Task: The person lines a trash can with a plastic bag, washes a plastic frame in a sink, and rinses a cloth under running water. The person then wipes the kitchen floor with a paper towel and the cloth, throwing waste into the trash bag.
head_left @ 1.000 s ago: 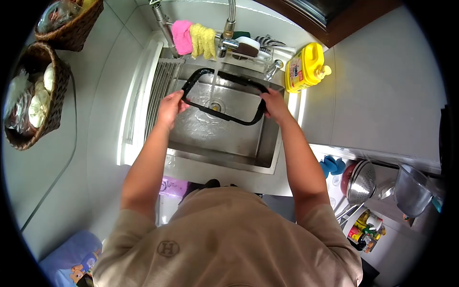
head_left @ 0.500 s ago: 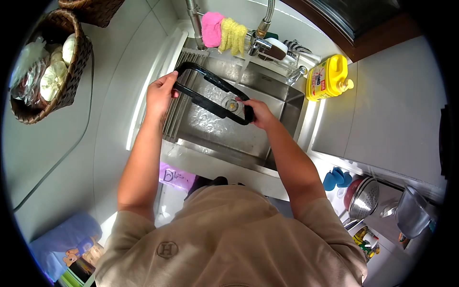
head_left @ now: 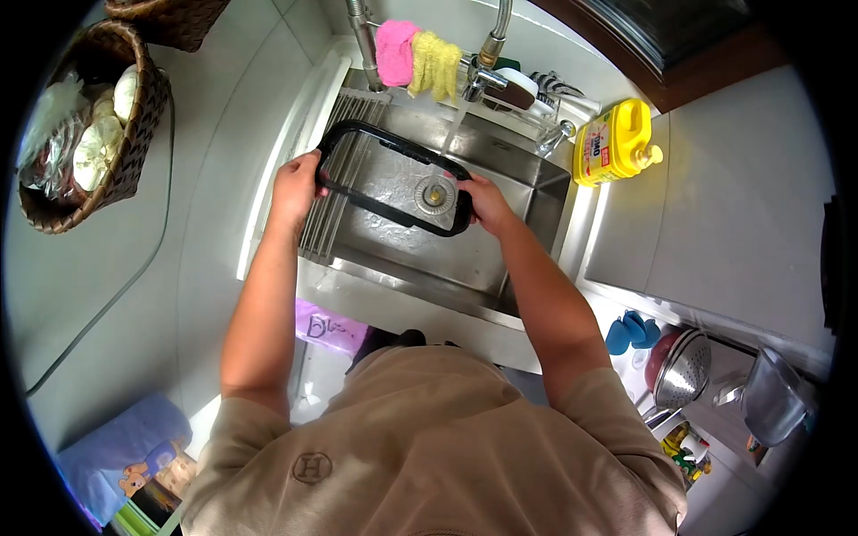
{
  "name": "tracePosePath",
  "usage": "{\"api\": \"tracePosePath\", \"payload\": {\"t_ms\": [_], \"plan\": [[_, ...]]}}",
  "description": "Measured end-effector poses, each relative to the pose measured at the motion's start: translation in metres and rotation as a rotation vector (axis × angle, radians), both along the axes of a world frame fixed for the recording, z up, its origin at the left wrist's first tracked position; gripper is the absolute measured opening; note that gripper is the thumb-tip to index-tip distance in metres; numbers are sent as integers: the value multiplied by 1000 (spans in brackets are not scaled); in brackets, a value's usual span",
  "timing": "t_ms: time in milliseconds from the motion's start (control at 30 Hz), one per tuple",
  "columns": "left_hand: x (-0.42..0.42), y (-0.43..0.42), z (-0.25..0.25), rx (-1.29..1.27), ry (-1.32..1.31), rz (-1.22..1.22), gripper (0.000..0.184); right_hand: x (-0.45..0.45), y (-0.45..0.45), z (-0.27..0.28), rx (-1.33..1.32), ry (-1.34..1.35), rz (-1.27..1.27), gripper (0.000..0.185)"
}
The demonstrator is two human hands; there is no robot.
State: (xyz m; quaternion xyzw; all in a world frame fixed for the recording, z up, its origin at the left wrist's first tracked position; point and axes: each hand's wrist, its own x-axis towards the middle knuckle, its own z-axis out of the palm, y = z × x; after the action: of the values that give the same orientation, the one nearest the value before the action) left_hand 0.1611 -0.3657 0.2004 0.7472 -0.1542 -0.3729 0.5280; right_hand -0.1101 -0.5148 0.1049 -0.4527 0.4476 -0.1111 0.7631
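Note:
A black rounded rectangular frame [head_left: 380, 208], open in the middle, is held over the steel sink [head_left: 420, 268]. My left hand [head_left: 298, 186] grips its left end, above the edge of the metal drying rack [head_left: 317, 228]. At its right end my right hand [head_left: 485, 204] is closed round the rim. The drain [head_left: 435, 195] shows through the opening. Behind the frame, the faucet [head_left: 483, 82] stands at the back of the sink, with a thin stream of water below it.
A pink cloth [head_left: 396, 54] and a yellow cloth [head_left: 435, 67] hang behind the sink. To the right stands a yellow bottle [head_left: 612, 147]. A woven basket [head_left: 143, 134] with garlic is at the left. A metal colander [head_left: 684, 371] lies at the lower right.
Compared with one second ago, the view has shifted and the frame is further left over the sink and rack. Since half a second ago its opening has tilted to show wider. Both hands still hold it.

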Motion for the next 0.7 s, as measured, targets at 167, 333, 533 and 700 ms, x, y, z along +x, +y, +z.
{"api": "tracePosePath", "payload": {"t_ms": [167, 333, 533, 700], "plan": [[-3, -2, -27, 160, -196, -89, 43, -4, -17, -36, -279, 129, 21, 26], [-6, -5, -23, 169, -337, -100, 43, 17, -32, -25, -723, 224, 0, 35], [-24, -11, -4, 211, -460, -209, 41, 44, -38, 13, -859, 360, 172, 35], [-33, -18, -11, 201, -447, -228, 40, 53, -33, 17, -1100, 489, 249, 32]]}}
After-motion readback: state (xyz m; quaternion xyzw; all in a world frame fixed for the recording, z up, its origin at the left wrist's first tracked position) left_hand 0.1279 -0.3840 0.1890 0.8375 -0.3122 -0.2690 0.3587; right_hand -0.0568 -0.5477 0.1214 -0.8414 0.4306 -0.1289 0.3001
